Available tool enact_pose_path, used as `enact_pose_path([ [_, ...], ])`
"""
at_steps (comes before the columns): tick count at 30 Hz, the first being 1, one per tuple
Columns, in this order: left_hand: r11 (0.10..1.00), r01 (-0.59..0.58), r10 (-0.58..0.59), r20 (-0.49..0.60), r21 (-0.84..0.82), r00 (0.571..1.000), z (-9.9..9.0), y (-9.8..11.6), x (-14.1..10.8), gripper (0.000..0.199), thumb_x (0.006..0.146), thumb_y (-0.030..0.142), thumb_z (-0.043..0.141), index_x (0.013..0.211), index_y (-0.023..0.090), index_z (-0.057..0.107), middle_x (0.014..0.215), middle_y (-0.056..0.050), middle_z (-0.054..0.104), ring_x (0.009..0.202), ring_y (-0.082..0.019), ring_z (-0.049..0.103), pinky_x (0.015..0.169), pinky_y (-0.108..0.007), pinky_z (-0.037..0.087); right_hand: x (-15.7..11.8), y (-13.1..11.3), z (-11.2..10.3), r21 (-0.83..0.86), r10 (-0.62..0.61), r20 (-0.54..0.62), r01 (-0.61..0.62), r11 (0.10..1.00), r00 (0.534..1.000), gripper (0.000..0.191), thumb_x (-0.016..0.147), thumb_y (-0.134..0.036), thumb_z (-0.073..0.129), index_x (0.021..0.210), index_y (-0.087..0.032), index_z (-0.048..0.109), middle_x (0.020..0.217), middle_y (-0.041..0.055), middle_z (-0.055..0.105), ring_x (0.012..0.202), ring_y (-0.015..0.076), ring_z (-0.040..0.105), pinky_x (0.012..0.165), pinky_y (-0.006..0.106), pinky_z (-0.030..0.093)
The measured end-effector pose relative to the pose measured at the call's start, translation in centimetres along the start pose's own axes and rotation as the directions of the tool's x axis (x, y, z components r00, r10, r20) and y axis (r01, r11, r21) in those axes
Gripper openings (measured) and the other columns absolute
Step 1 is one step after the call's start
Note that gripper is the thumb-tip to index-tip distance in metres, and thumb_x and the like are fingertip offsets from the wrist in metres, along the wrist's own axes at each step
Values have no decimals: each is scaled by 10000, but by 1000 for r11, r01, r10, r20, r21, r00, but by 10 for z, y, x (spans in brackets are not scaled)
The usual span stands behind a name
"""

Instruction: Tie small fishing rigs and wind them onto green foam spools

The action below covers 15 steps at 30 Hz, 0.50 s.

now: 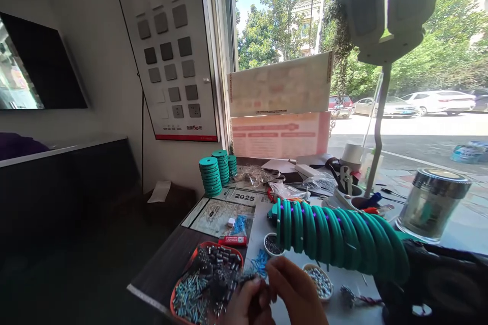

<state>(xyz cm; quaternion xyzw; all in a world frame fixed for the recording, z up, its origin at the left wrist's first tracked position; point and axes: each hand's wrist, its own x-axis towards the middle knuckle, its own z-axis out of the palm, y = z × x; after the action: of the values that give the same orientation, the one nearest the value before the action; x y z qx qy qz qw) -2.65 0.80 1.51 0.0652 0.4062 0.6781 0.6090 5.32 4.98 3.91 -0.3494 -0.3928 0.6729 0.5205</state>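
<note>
My left hand (247, 304) is at the bottom centre, its fingers curled and pinched together over the right side of a red-rimmed tray (173, 297). My right hand (295, 289) meets it from the right, thumb and fingertips pressed together. Whatever small thing lies between the fingers is hidden. Black cylindrical pieces (224, 256) and blue-grey thin pieces (190, 294) fill the tray. Just beyond the hands lie blue strands (260, 263) and a bowl of dark bits (273, 245). Right of my right hand sits a bowl of small white pieces (319, 282).
A row of green spools (324, 236) on a rod juts across the right side. Stacked green spools (210, 177) stand at the back left. A red tube (232, 240) lies behind the tray. A lidded jar (432, 205) and a lamp (377, 127) are at the right, by the window.
</note>
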Motion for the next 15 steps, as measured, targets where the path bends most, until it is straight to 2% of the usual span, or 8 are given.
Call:
enact_pose_path([
  [3, 1000, -28, 28, 6, 15, 1000, -1, 13, 5, 270, 589, 313, 666, 512, 133, 479, 407, 52, 402, 324, -23, 339, 349, -157, 205, 5, -1, 17, 45, 15, -51, -12, 999, 999, 221, 484, -336, 718, 593, -164, 631, 452, -29, 535, 446, 117, 466, 452, 205, 399],
  [6, 999, -49, 49, 22, 8, 999, 0, 21, 9, 287, 586, 321, 665, 500, 138, 461, 378, 66, 372, 288, -9, 287, 332, -157, 178, 9, -3, 26, 42, -25, -9, 25, 999, 1000, 155, 509, -299, 689, 567, -171, 624, 433, -38, 522, 441, 111, 453, 443, 193, 384],
  [10, 998, -63, 64, 41, -30, 997, 3, 23, 12, 272, 577, 292, 670, 518, 138, 454, 411, 65, 418, 266, 11, 245, 316, -151, 161, 11, -4, 27, 22, -65, 8, 65, 998, 998, 153, 530, -300, 682, 580, -167, 626, 427, -37, 533, 439, 113, 462, 438, 189, 381],
  [15, 997, -32, 33, 26, -72, 999, 4, 21, 12, 238, 572, 265, 674, 560, 134, 476, 419, 65, 435, 271, 5, 283, 315, -141, 172, 12, -1, 23, 23, -53, -7, 54, 998, 999, 189, 517, -319, 701, 592, -160, 631, 448, -32, 551, 451, 113, 472, 454, 189, 396],
])
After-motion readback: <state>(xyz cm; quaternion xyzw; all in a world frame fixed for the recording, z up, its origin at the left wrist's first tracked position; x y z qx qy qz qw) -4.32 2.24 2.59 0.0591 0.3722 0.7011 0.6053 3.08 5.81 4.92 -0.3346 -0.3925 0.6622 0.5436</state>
